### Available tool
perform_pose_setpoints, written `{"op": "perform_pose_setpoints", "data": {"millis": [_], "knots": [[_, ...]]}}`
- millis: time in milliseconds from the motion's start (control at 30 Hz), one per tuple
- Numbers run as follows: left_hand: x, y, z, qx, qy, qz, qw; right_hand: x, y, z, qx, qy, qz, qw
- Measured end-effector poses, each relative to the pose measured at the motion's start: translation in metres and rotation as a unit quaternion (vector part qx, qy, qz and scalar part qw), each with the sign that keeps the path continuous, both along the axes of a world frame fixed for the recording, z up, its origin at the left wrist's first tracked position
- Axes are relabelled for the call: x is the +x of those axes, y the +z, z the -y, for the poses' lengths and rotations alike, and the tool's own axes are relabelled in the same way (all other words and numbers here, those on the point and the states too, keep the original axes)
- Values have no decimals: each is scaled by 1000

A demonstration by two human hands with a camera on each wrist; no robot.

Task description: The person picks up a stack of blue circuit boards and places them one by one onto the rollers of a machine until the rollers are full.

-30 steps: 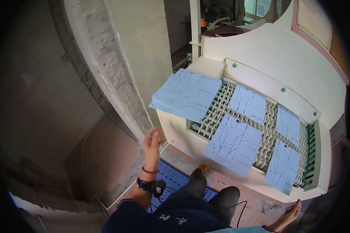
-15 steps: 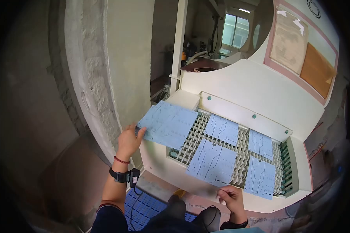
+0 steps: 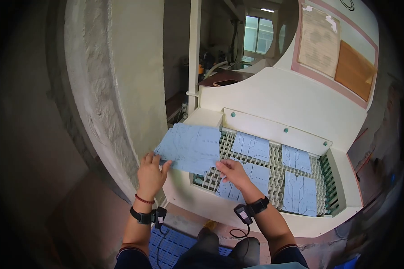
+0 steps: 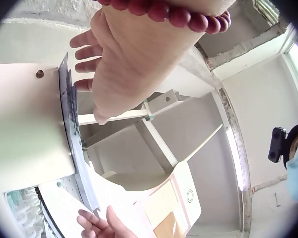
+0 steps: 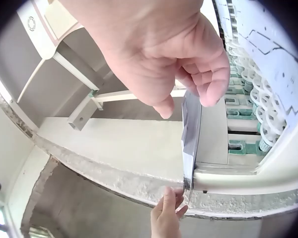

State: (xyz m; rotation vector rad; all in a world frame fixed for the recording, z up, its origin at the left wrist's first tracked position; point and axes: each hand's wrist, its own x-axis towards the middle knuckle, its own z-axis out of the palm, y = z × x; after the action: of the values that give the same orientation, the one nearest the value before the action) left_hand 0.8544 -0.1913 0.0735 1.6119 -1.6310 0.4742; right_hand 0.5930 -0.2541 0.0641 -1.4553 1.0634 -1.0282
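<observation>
A stack of blue sheets with dark line patterns (image 3: 188, 145) lies on the left end of a white machine. At its left edge is my left hand (image 3: 151, 175), fingertips touching the sheets; the left wrist view shows the fingers (image 4: 89, 67) fairly straight beside the stack's edge (image 4: 74, 129). My right hand (image 3: 234, 172) is at the stack's right edge with loosely bent fingers. In the right wrist view the stack's end (image 5: 190, 119) stands between its thumb and fingers, the thumb apart from it.
White roller conveyor (image 3: 276, 179) carries several spaced blue sheets (image 3: 300, 195); my right forearm partly covers one. Behind rises the machine's white panel (image 3: 274, 96), with papers above. A rough wall edge (image 3: 121, 103) stands left; blue slatted mat (image 3: 166, 246) lies below.
My right hand has moved up and left from the machine's front edge to the stack. The left hand, raised below the stack earlier, came to its left edge and stays there. The head view has shifted.
</observation>
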Motion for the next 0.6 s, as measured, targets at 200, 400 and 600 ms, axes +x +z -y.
{"op": "perform_pose_setpoints", "data": {"millis": [200,400,600], "knots": [[-12,-3,-10,-2,-24,12,1000,11,-8,18,71,-19,55,996],[-30,-8,-43,14,-93,-53,994,-15,-18,-21,118,-30,223,967],[-65,-53,-73,88,-337,-459,818,-70,-34,-90,86,-62,298,949]]}}
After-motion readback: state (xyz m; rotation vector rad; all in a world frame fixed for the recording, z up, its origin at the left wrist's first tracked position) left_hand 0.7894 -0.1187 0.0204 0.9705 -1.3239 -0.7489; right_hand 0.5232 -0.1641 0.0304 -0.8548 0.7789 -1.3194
